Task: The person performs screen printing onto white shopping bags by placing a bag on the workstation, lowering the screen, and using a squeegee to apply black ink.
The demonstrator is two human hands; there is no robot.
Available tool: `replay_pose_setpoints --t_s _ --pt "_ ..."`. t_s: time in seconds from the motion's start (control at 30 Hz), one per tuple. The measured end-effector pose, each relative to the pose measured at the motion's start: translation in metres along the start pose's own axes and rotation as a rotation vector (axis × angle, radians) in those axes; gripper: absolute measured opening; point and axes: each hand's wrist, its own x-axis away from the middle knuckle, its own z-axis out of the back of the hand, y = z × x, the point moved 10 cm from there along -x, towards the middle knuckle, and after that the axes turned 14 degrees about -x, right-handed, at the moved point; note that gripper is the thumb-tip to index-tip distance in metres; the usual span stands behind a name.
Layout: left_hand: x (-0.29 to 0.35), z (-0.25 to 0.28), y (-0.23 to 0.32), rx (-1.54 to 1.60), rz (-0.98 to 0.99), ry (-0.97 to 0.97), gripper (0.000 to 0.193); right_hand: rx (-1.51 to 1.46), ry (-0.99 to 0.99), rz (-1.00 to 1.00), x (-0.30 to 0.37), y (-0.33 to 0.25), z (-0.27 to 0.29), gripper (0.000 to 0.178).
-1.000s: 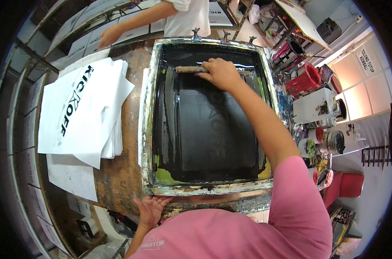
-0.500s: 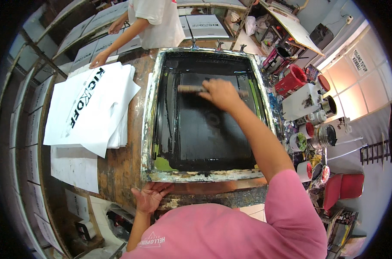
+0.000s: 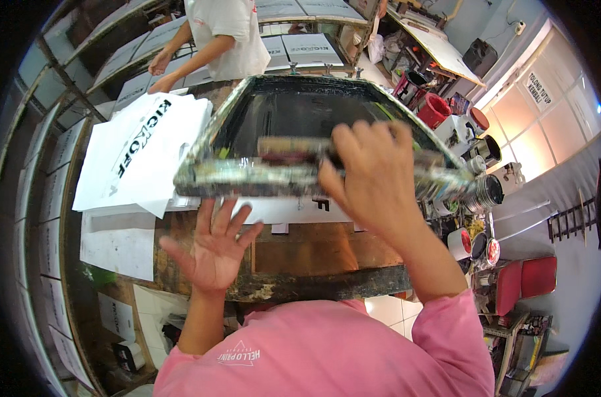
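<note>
Printing screen frame (image 3: 314, 132) stands tilted up off the surface (image 3: 300, 255), near edge raised. Right hand (image 3: 373, 175) clamped on that edge and the squeegee (image 3: 294, 147). Left hand (image 3: 211, 248) spread open below the frame, holding nothing. Advise a steady, level lift.

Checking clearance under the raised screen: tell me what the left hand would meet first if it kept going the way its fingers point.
Probably the lifted printing frame: the left hand points, open, at its near edge, though depth is unclear.
</note>
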Motion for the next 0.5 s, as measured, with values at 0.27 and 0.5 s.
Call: replay_pose_setpoints --t_s 0.27,0.5 --pt "0.011 0.061 -0.085 -2.369 0.395 0.073 0.097 0.017 0.188 0.073 -0.064 0.017 0.035 0.035" --pt "0.014 0.064 -0.106 -2.341 0.502 0.047 0.104 -0.085 0.124 -0.046 -0.103 0.027 0.052 0.035"
